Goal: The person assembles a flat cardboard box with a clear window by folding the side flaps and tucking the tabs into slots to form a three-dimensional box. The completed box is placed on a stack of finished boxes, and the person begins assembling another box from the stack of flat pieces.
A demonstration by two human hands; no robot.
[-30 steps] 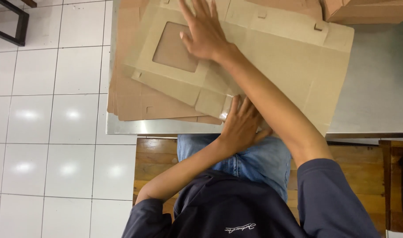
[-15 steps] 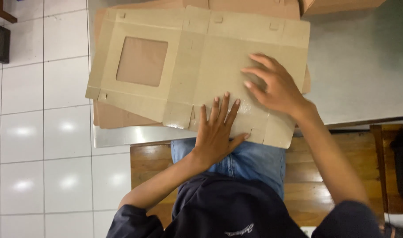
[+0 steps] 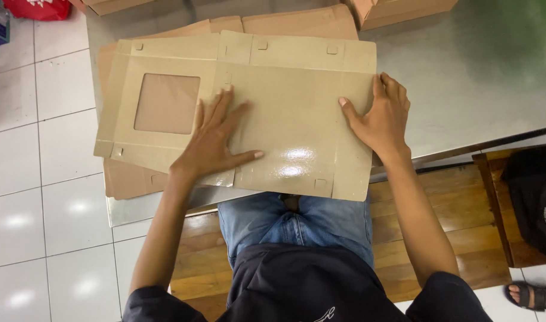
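A flat, unfolded cardboard box blank (image 3: 297, 107) with a square window cut-out (image 3: 165, 102) lies on the steel table (image 3: 476, 77), its near edge overhanging toward my lap. My left hand (image 3: 216, 140) rests palm down with fingers spread on the blank's middle, just right of the window. Fingers of my right hand (image 3: 380, 116) press flat on the blank's right edge. Under it sits a stack of similar brown blanks (image 3: 130, 179).
Folded cardboard boxes (image 3: 404, 9) stand at the table's far edge. A wooden bench (image 3: 440, 209) is under me. White tiled floor (image 3: 40, 209) lies to the left. A black bag (image 3: 535, 197) and another person's sandalled foot (image 3: 532, 295) are at the right.
The blank has been pulled nearer and squared up on the stack. My left hand went up onto its middle; my right hand shifted to its right edge.
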